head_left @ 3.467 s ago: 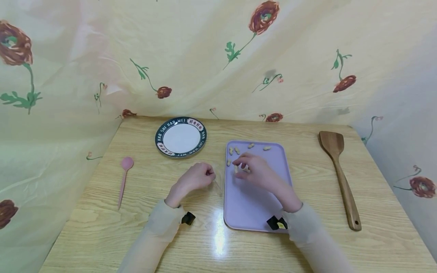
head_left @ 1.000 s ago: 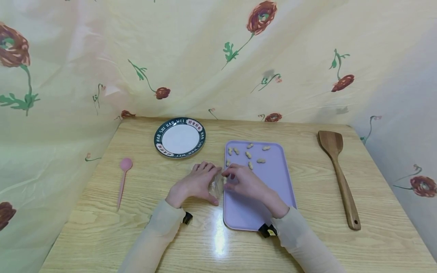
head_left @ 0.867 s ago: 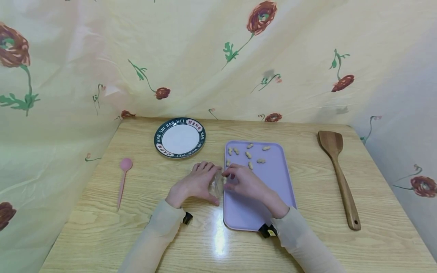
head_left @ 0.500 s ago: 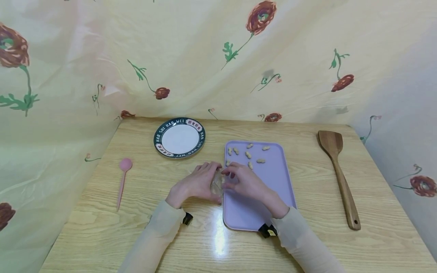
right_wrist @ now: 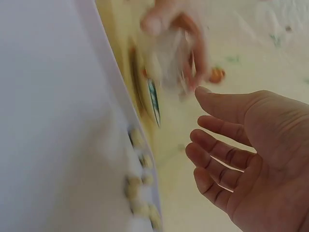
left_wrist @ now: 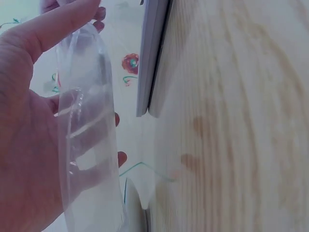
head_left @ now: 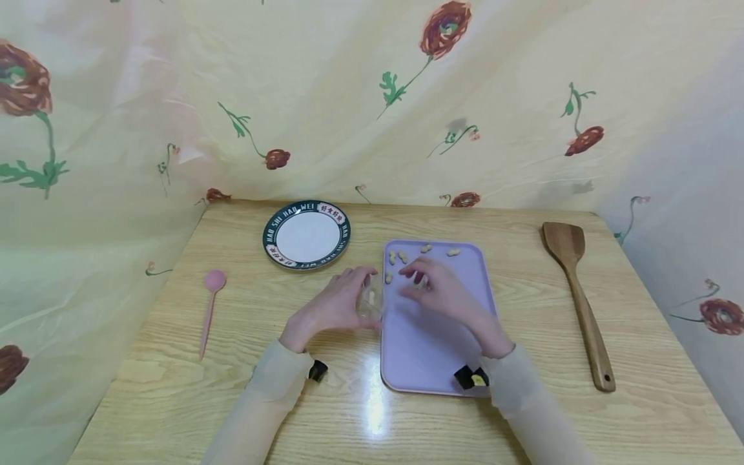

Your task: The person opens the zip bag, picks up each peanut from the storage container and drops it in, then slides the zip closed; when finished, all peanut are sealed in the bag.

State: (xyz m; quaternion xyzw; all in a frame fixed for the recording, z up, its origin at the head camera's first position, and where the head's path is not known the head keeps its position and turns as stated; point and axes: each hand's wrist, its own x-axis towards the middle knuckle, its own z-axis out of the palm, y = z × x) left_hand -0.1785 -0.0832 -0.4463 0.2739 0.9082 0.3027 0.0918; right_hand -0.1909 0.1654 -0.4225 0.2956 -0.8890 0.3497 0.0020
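Several peanuts (head_left: pixel 403 257): head, not left wrist | left hand (head_left: pixel 334 302) holds clear bag (left_wrist: pixel 91 140)

- My right hand (right_wrist: pixel 256 150) hangs at the lower right, fingers loosely curved and slightly spread, thumb uppermost.
- Beyond my thumb tip, blurred, my left hand (right_wrist: pixel 179 14) holds a clear object (right_wrist: pixel 169 58).
- On the left lies the pale tray (right_wrist: pixel 48 121), peanuts (right_wrist: pixel 137 137) lined along its edge.
- Past it I see a thin green-rimmed plate (right_wrist: pixel 153 99).
- Flowered cloth (right_wrist: pixel 260 48) hangs behind.
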